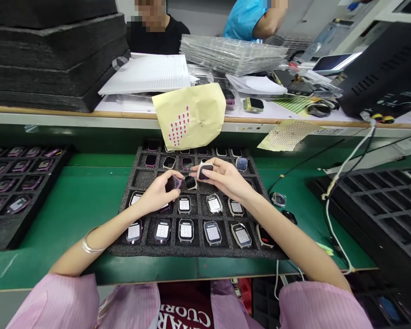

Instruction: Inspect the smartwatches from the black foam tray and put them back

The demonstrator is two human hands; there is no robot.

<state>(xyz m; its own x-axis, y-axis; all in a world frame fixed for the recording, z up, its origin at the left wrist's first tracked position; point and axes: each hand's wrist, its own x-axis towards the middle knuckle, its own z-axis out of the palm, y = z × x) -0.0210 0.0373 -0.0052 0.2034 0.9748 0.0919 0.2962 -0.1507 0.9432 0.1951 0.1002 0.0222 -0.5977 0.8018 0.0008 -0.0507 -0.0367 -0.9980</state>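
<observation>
A black foam tray [198, 250] with square compartments lies in front of me, holding several watch cases. Those in the two nearest rows mostly have lit white screens. My left hand [160, 192] grips a purple watch case [173, 183] between thumb and fingers, above the tray's middle-left part. To its right, my right hand [226, 178] pinches a silver watch case [204, 171], dark face up. Between the hands, a dark-screened watch case [191, 183] sits in the tray.
Another foam tray with purple watch cases [30, 183] is at the left. Foam trays [393, 205] and a white cable [332, 228] are at the right. A shelf [123, 116] ahead bears papers, plastic trays and a yellow sheet [202, 114]. Two people are beyond.
</observation>
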